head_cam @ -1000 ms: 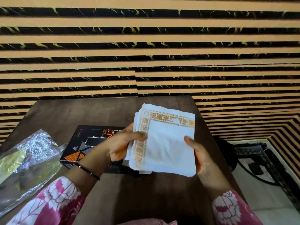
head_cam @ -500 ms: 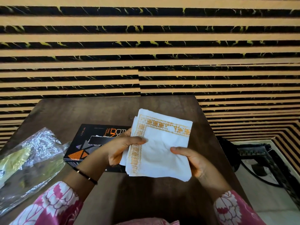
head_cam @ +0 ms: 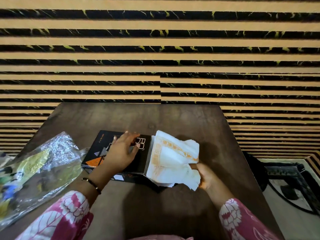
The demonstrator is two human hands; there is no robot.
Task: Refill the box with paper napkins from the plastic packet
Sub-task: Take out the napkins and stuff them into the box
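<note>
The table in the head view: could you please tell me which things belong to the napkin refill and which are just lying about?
Job:
black box
napkin stack
plastic packet
left hand
right hand

Lying about:
black stand on the floor

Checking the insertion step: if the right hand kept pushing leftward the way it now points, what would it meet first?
Most likely the open right end of the black box: the right hand holds the napkin stack against it. Depth is unclear.
</note>
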